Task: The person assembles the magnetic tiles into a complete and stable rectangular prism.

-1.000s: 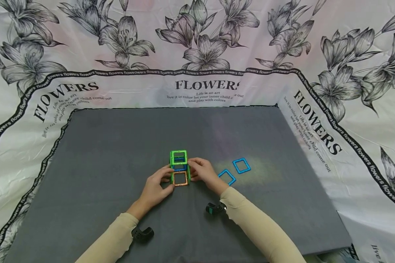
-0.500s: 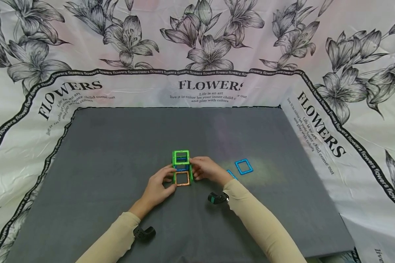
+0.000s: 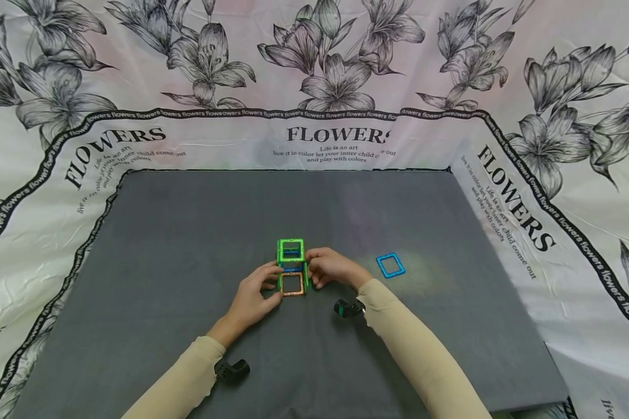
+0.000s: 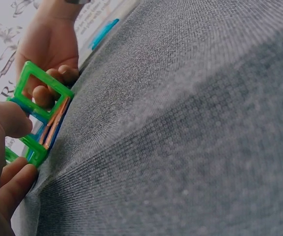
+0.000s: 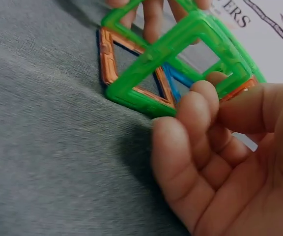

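Gray desk (image 3: 188, 233): hollow toy (image 3: 292, 272) of green, blue and orange square frames (image 5: 156, 55), glossy, green ones upright. Left hand (image 3: 253, 295) and right hand (image 3: 336, 268) pinch its opposite sides.

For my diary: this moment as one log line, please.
toy: on gray table; left grip: holding left side; right grip: touching right side; blue square: lying apart

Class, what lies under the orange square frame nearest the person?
Beneath the orange square frame, a blue edge shows, and gray cloth is visible through the opening. Whatever its solid border covers cannot be seen.
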`<state>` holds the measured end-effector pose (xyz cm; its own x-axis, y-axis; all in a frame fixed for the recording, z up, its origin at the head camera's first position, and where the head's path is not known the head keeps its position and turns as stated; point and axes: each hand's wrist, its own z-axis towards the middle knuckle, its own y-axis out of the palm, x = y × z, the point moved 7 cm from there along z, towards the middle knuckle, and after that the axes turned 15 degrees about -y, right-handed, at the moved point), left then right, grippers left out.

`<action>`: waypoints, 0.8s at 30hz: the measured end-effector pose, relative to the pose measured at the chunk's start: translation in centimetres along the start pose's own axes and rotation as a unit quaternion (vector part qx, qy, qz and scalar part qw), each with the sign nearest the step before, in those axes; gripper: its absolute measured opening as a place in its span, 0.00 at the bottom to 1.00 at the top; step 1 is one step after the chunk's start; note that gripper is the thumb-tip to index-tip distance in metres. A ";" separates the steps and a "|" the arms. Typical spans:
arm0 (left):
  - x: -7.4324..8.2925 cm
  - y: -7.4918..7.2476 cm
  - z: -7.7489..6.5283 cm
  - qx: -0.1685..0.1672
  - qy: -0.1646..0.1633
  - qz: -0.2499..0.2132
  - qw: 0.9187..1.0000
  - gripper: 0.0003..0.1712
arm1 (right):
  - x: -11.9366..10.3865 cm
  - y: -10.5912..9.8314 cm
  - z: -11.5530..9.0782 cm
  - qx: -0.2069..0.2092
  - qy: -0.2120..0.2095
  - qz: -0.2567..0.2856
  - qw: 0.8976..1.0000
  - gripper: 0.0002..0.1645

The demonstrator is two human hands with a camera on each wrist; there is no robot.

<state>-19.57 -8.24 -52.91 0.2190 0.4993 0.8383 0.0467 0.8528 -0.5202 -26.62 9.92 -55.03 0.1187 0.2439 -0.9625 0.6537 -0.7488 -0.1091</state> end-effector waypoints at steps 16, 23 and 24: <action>0.0 0.2 -0.1 0.004 -0.003 -0.012 1.000 0.28 | -0.3 -0.2 1.1 -0.053 0.016 -0.060 0.997 0.17; -0.3 0.2 -0.2 0.010 -0.009 -0.024 1.000 0.28 | -0.3 -0.1 1.1 -0.053 0.017 -0.047 0.997 0.18; -0.4 0.2 -0.2 0.010 -0.010 -0.026 1.000 0.28 | -0.3 -0.1 1.1 -0.053 0.016 -0.045 0.997 0.17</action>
<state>-19.43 -8.31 -53.33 0.1975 0.4576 0.8669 0.0369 0.8803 -0.4730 -27.56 9.21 -55.03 0.0797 0.3279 -0.9413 0.7375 -0.6548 -0.1656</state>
